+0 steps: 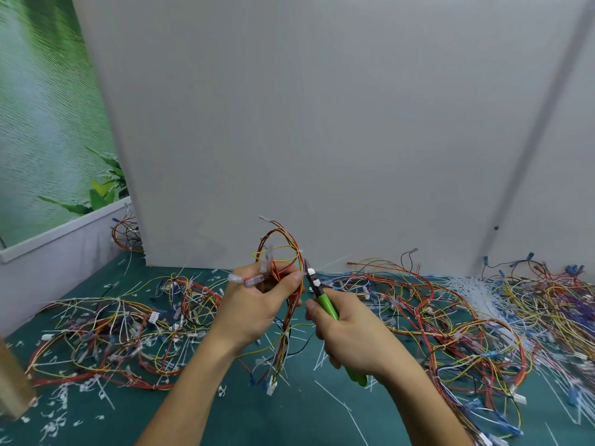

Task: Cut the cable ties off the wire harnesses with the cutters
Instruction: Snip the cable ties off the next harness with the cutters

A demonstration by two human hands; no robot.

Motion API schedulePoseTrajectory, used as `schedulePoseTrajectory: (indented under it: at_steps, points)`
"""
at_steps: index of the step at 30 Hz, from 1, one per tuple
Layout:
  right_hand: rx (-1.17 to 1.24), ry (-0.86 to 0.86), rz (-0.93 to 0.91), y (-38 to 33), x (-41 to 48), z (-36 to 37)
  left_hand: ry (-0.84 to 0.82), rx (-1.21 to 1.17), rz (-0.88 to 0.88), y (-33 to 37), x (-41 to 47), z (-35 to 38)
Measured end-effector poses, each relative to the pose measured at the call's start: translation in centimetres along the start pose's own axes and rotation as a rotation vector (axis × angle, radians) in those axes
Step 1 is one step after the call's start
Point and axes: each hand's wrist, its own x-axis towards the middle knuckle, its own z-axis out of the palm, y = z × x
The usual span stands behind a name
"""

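A tangle of red, yellow and white wire harnesses lies on the left of the green surface, with clipped tie scraps scattered in front of it. At centre, a person's left hand holds one harness above the surface, fingers curled round its looped wires, which rise above the hand and trail down below it. Just to its right, the cutters point up at the loop beside the left thumb; whether the blades touch a tie cannot be told. The right hand grips the green handles, fingers wrapped round them. Farther right, a bundle of white cable ties and more harnesses lie near a white panel.
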Motion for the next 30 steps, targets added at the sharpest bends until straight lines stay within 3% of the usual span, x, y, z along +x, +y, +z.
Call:
schedulePoseTrajectory:
  at_steps: [12,30]
  points:
    - [0.100,-0.050,-0.014,-0.2,-0.1,0.1,0.002,-0.024,-0.043,0.3,0.0,-0.4]
    - [0.006,-0.028,0.007,0.9,0.4,-0.1,-0.057,-0.021,-0.047,0.4,0.0,-0.1]
